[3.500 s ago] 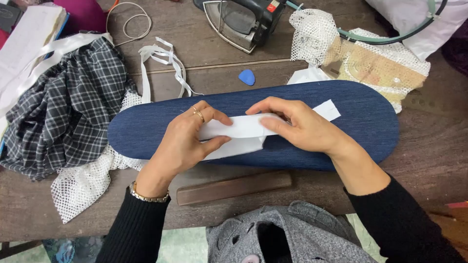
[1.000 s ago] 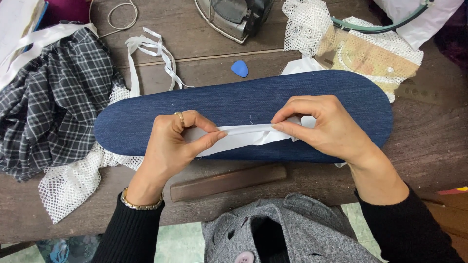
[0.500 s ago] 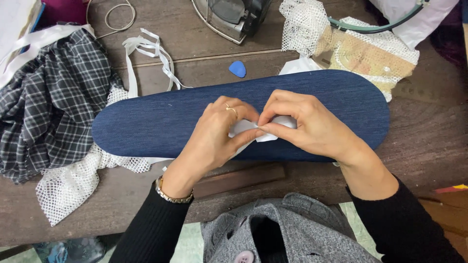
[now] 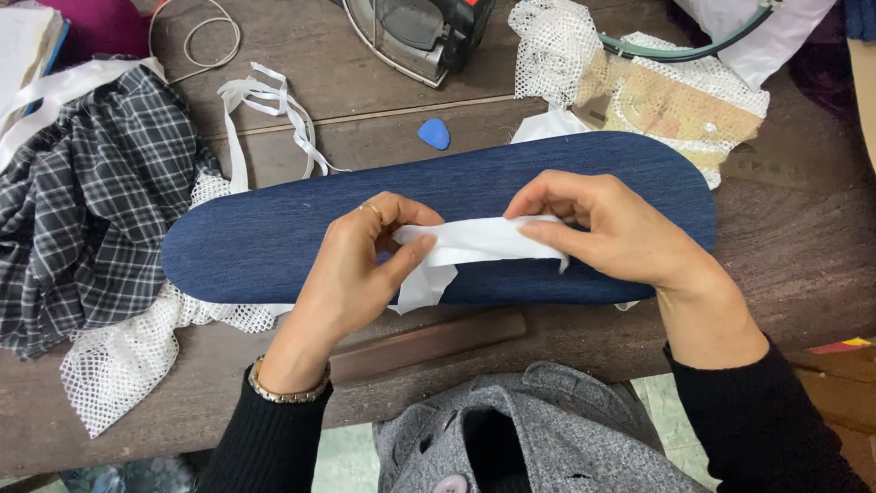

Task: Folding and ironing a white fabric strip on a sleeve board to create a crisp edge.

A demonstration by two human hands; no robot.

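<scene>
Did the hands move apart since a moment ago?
Yes. The left hand and right hand met over the blue board; now they are apart, stretching the white strip.

— How many hands and pressing boards?
— Two hands, left hand [image 4: 351, 265] and right hand [image 4: 611, 233]; one blue pressing board [image 4: 274, 242].
— Irons, chalk pieces?
— One iron [image 4: 415, 27], one blue chalk [image 4: 434, 133].
</scene>
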